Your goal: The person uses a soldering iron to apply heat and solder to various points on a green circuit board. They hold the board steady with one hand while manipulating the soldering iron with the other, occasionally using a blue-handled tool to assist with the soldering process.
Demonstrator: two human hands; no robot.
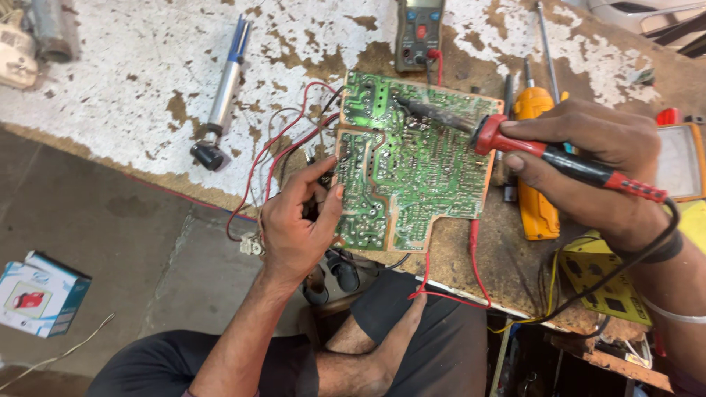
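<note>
Green circuit board [412, 165] lay on counter [125, 66]. Left hand [298, 220] fingers gripped board's left edge; right hand [596, 165] fingers closed around red-handled soldering iron [544, 151], tip on board's upper part.

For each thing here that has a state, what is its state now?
Circuit board: solder side up, flat on the bench.
Soldering iron: tip on the board, faint smoke.
Right hand: gripping the iron.
Left hand: pinching the board's left edge.
Desoldering pump: lying unused.
</note>
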